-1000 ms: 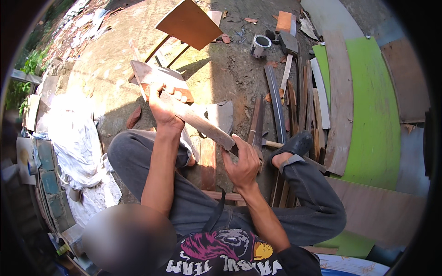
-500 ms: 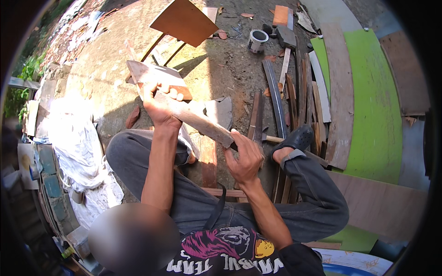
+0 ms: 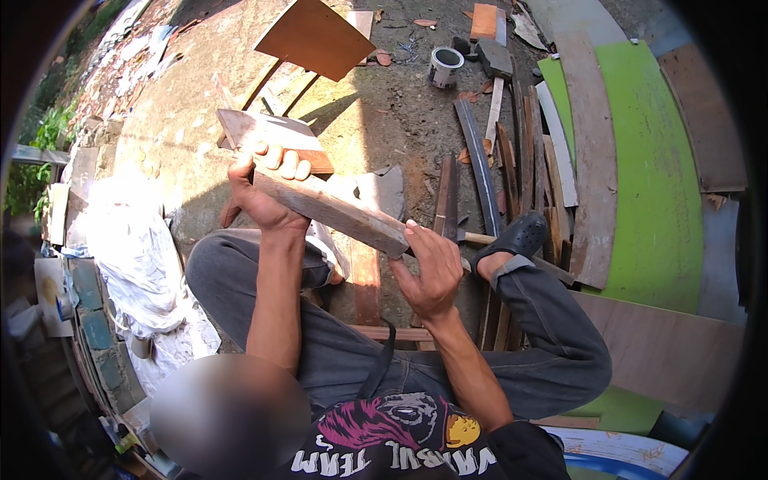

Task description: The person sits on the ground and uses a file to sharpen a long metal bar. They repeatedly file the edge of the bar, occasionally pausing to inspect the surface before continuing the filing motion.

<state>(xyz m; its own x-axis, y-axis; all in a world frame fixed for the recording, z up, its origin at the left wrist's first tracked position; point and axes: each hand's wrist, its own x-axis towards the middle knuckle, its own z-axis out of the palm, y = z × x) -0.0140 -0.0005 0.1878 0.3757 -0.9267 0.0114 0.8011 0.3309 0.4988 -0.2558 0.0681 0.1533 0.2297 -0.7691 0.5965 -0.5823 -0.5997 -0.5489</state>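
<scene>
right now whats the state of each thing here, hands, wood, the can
left hand: shut on the far end of the wooden plank
right hand: shut on the plank's near end
wooden plank: held off the ground, slanting between both hands
paint can: upright on the ground, lid off
brown board: propped up, tilted
green panel: lying flat
black shoe: on the foot

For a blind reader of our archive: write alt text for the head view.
Seen from above, a seated person grips a weathered wooden board at both ends, left hand at the far end, right hand at the near end. Around them on the dirt ground lie wood strips, a green curved panel and a small paint can.
</scene>
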